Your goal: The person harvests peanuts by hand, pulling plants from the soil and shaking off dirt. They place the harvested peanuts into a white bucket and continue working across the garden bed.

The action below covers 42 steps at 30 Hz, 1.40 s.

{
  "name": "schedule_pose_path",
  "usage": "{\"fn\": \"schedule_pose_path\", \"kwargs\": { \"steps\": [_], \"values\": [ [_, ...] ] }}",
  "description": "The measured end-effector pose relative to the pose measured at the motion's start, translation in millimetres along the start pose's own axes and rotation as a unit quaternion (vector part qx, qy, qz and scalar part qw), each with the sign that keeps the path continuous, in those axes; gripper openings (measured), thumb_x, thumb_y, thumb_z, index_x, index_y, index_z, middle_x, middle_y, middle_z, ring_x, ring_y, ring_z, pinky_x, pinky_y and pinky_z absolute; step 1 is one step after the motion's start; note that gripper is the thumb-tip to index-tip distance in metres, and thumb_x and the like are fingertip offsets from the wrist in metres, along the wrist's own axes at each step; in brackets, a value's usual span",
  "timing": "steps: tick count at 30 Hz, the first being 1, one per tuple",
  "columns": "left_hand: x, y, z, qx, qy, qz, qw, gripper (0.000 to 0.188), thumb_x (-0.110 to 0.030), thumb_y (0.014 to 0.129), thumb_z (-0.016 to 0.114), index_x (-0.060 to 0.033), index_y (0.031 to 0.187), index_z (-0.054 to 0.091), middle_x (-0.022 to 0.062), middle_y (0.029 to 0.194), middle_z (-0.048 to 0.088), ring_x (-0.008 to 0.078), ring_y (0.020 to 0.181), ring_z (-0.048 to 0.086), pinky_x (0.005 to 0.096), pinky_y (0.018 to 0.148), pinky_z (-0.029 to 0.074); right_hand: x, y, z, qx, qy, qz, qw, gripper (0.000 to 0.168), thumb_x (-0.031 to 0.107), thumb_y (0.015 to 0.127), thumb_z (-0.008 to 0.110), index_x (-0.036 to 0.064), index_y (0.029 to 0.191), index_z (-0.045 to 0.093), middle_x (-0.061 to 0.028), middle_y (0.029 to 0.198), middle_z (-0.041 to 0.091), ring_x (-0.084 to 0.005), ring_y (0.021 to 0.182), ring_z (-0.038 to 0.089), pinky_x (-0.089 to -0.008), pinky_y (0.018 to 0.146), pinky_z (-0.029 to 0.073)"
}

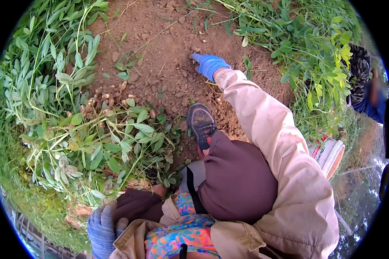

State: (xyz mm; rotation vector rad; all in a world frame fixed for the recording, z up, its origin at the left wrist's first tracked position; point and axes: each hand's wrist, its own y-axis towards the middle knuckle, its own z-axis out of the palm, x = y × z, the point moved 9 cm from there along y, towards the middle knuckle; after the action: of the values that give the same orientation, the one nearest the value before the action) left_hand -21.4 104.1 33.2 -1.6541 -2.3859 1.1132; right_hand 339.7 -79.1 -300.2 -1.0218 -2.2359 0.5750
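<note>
My right hand, in a blue knit glove, reaches out to the bare reddish soil, its fingertips touching or just above the ground; whether it holds something small cannot be seen. My left hand, in a grey-blue glove, rests by my dark trouser leg at the lower left, its fingers bent and partly hidden. Uprooted peanut plants lie in a heap at the left, with clusters of soil-covered peanut pods on their roots. A few pods also show in the loose soil near my shoe.
Green leafy plants stand at the upper right, and more grow along the left. A white bucket bearing writing lies tilted at the right. Beyond it, another person in camouflage-patterned clothing is at the far right edge.
</note>
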Motion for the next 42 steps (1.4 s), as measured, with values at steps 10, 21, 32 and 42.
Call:
{"fn": "schedule_pose_path", "kwargs": {
  "steps": [10,21,32,42],
  "values": [
    [6.2,-6.6,1.0,0.004,-0.025,-0.047,0.999,0.043,-0.022,0.078,0.067,-0.0033,0.115,0.057,0.0146,0.099,0.061,0.033,0.09,0.058,0.0407,0.081,0.046,-67.9,-4.5,21.0,-0.065,0.197,0.162,0.965,0.042,0.029,0.082,0.062,0.004,0.114,0.056,-0.0207,0.106,0.063,-0.0364,0.101,0.06,-0.0412,0.087,0.046],
    [9.2,-11.4,2.3,-0.011,-0.014,-0.024,1.0,0.045,-0.022,0.077,0.068,-0.0027,0.116,0.055,0.0153,0.099,0.061,0.033,0.091,0.058,0.0412,0.081,0.046,-43.6,-25.4,41.4,0.109,0.049,-0.001,0.993,0.03,0.007,0.074,0.059,0.015,0.102,0.067,-0.0168,0.107,0.064,-0.0354,0.1,0.061,-0.0399,0.085,0.049],
    [18.4,-11.1,12.4,0.042,0.018,-0.003,0.999,0.045,-0.02,0.076,0.066,-0.0038,0.116,0.055,0.0146,0.104,0.06,0.0323,0.093,0.059,0.0407,0.082,0.046,-1.7,-13.3,80.9,0.116,0.209,-0.016,0.971,0.038,0.015,0.075,0.062,0.018,0.114,0.063,-0.0155,0.1,0.067,-0.0271,0.097,0.063,-0.0356,0.086,0.048],
    [8.7,1.0,11.5,0.042,0.025,0.001,0.999,0.045,-0.022,0.076,0.064,-0.0074,0.118,0.056,0.0124,0.109,0.059,0.0304,0.096,0.057,0.041,0.084,0.044,-23.7,-26.6,88.4,0.211,0.523,0.161,0.81,0.026,0.008,0.076,0.058,0.009,0.1,0.066,-0.0046,0.067,0.059,-0.0121,0.045,0.046,-0.0306,0.043,0.041]
  ]
}}
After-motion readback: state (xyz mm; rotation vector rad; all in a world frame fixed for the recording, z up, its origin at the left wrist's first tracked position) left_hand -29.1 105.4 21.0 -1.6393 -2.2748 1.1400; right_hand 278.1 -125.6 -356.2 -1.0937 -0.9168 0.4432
